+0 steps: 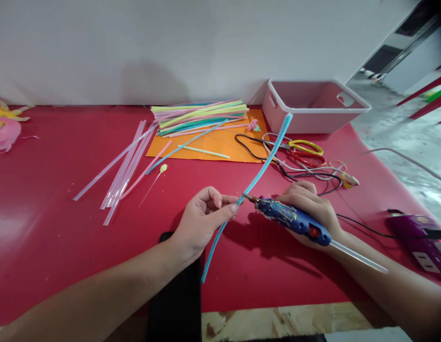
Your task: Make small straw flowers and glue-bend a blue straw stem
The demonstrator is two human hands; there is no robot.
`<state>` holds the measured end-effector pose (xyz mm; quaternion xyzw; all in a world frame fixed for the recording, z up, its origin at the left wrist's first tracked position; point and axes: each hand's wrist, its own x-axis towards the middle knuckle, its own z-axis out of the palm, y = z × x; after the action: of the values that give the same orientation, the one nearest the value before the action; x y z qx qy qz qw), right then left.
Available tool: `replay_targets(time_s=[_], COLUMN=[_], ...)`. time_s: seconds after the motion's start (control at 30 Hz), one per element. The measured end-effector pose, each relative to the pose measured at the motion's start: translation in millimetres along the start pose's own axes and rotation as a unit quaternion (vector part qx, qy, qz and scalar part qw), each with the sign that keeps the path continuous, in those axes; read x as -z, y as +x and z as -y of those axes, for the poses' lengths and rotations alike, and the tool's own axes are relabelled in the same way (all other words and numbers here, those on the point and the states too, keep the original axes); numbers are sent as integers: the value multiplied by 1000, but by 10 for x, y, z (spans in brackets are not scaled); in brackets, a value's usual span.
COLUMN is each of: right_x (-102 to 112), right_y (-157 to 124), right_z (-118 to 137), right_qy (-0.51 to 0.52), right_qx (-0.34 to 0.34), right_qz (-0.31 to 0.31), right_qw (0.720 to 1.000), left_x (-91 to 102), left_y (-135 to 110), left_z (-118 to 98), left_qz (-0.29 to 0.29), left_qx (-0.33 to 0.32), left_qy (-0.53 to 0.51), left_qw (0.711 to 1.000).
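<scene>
My left hand (206, 216) pinches a blue pipe cleaner (268, 159) near its middle, between thumb and fingers. The pipe cleaner slants from lower left to upper right above the table. My right hand (309, 209) is wrapped round a blue hot glue gun (292, 218), its fingers partly hidden behind the body. A clear glue stick (359, 256) sticks out of the gun's back end. The gun's nozzle is at the pipe cleaner, just beside my left fingertips; whether glue is coming out I cannot tell.
Pipe cleaners (202, 116) in several colours lie on an orange sheet (220, 149). Clear pink sticks (126, 173) rest to the left. Behind are a pink basket (313, 102), scissors (306, 149) and tangled cables (323, 176). A purple power strip (416, 237) sits right; a black phone-like object (176, 304) lies in front.
</scene>
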<state>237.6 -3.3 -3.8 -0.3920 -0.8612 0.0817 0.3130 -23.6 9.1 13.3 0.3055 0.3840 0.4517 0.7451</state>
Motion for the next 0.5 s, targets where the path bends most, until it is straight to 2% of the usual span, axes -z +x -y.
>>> replay_targets(time_s=[0.5], right_x=[16], right_y=[5], right_z=[17], right_qy=[-4], right_qx=[-15], right_qz=[6], right_qw=[1000], left_x=[26], left_y=[11], left_z=[23], left_qz=[17], left_qx=[-4], left_qy=[-7], left_qw=[1000])
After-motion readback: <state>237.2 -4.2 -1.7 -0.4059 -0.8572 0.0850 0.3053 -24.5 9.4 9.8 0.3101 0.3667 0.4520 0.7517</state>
